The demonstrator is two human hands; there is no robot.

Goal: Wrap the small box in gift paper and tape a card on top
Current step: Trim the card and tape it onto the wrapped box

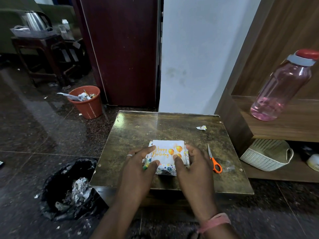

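A small box (pixel 166 169) wrapped in white patterned gift paper sits near the front of a low wooden table (pixel 138 128). On top lies a white "Happy Birthday" card (pixel 165 150) with orange balloons. My left hand (pixel 139 164) grips the box's left side, forefinger on the card's left edge and thumb at the front. A small green and yellow thing (pixel 145 166) shows between those fingers. My right hand (pixel 193 163) grips the right side, its thumb pressing on the card.
Orange-handled scissors (pixel 214 161) lie right of the box, and a paper scrap (pixel 201 127) lies at the table's back right. A black bag of scraps (pixel 69 188) and an orange bin (pixel 88 102) stand on the floor at left. A shelf with a pink bottle (pixel 279 88) and a white basket (pixel 265 154) is at right.
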